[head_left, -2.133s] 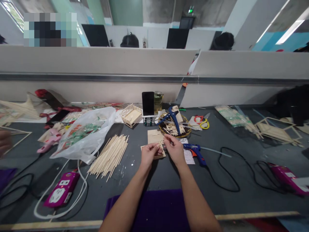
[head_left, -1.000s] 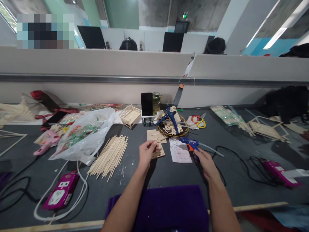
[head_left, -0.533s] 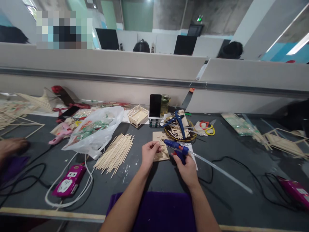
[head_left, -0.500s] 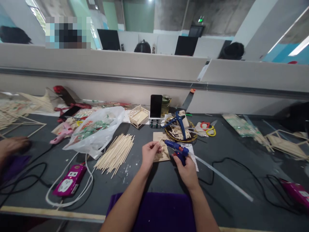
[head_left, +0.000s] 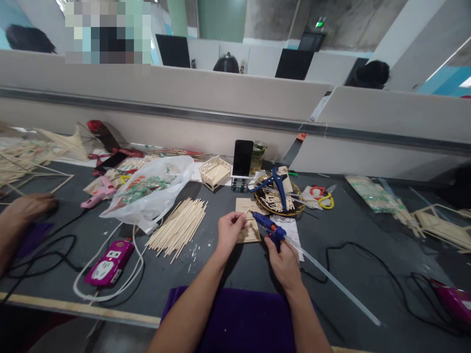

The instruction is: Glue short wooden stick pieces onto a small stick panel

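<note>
Dark grey tabletop [head_left: 353, 223]: matte, flecked with pale specks.
Pale wooden stick pile [head_left: 179, 226]: straight, slender, loosely fanned.
Blue plastic glue gun [head_left: 270, 226]: gripped in the right hand [head_left: 286, 262]; its rear is extended by a translucent, rod-shaped glue stick [head_left: 331, 278].
Pale wooden slatted panel [head_left: 249, 237]: laid flat, ribbed, partly hidden by the left hand [head_left: 230, 231].
Short pale wooden stick [head_left: 248, 212]: pinched by the left hand above the panel, near the nozzle [head_left: 254, 214]; glue is apparently being applied, and steady alignment seems called for.

The glue gun [head_left: 270, 225] is right of the stick pile [head_left: 178, 228], before the basket [head_left: 300, 208].
</note>
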`<state>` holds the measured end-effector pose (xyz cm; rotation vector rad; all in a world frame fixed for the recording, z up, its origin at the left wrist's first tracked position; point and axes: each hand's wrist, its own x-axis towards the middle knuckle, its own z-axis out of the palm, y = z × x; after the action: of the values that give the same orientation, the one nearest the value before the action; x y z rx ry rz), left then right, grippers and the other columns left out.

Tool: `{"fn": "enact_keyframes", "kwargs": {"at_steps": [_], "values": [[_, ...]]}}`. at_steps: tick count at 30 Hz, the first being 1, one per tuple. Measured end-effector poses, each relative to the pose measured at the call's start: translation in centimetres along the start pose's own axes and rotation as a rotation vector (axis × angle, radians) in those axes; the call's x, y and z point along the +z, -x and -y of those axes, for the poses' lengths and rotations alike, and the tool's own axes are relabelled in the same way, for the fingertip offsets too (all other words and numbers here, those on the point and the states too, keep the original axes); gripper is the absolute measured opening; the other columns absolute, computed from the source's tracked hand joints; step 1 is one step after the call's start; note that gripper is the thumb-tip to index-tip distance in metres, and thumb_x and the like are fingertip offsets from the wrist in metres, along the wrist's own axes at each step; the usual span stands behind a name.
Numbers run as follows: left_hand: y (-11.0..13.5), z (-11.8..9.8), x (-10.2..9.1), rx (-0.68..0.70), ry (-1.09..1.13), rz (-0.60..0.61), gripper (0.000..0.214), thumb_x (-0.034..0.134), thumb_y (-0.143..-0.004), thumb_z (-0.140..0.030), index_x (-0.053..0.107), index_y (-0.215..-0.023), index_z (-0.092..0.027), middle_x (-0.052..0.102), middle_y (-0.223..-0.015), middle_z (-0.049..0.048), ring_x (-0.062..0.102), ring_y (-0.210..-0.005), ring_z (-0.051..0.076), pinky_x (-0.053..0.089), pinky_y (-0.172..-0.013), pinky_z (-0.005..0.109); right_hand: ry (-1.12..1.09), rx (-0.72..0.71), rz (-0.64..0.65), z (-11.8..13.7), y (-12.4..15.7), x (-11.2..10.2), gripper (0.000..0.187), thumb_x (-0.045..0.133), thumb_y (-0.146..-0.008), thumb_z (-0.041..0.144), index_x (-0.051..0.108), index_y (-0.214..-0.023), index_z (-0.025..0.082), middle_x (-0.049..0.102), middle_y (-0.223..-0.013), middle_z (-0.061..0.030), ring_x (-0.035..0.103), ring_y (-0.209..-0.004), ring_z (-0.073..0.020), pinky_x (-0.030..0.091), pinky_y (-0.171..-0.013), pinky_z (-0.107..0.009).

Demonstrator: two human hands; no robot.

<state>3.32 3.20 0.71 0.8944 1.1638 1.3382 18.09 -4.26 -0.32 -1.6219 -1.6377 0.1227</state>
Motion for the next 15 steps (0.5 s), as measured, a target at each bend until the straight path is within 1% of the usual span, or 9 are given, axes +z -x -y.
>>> {"fn": "enact_keyframes", "kwargs": {"at_steps": [3, 8, 13, 15], "values": [[0.02, 0.00, -0.03, 0.019, -0.035, 0.005, 0.024, 0.072, -0.059, -0.036, 0.069, -0.066, -0.012, 0.063, -0.054, 0.0010, 0.055, -0.047, 0.009, 0.047, -0.051, 0.021, 0.017, -0.032, -0.024, 0.22, 0.05, 0.05, 0.043, 0.039, -0.091, 0.049, 0.067, -0.095, 0.017, 0.071, -0.083, -0.0117, 0.066, -0.085, -0.0246, 0.051, -0.079, -0.035], [0.00, 0.27, -0.21, 0.035, -0.067, 0.002, 0.026, 0.071, -0.061, -0.038, 0.070, -0.069, -0.013, 0.064, -0.056, 0.0017, 0.056, -0.049, 0.011, 0.047, -0.052, 0.022, 0.014, -0.061, -0.003, 0.52, 0.16, 0.07, 0.041, 0.039, -0.092, 0.046, 0.067, -0.091, 0.017, 0.068, -0.071, -0.0091, 0.066, -0.077, -0.0231, 0.052, -0.074, -0.032], [-0.03, 0.53, -0.22, 0.048, -0.073, 0.016, 0.025, 0.070, -0.063, -0.036, 0.070, -0.068, -0.012, 0.064, -0.056, 0.0012, 0.057, -0.049, 0.011, 0.048, -0.053, 0.022, 0.062, -0.080, -0.051, 0.40, 0.00, -0.03, 0.043, 0.037, -0.092, 0.048, 0.066, -0.087, 0.017, 0.067, -0.070, -0.0095, 0.065, -0.071, -0.0227, 0.052, -0.072, -0.034], [-0.01, 0.47, -0.14, 0.036, -0.059, 0.009, 0.024, 0.071, -0.061, -0.036, 0.070, -0.067, -0.012, 0.064, -0.056, 0.0010, 0.057, -0.049, 0.011, 0.048, -0.053, 0.022, 0.069, -0.083, -0.051, 0.33, -0.01, -0.07, 0.043, 0.037, -0.092, 0.049, 0.066, -0.087, 0.017, 0.067, -0.069, -0.0089, 0.064, -0.069, -0.0222, 0.052, -0.072, -0.034]]}}
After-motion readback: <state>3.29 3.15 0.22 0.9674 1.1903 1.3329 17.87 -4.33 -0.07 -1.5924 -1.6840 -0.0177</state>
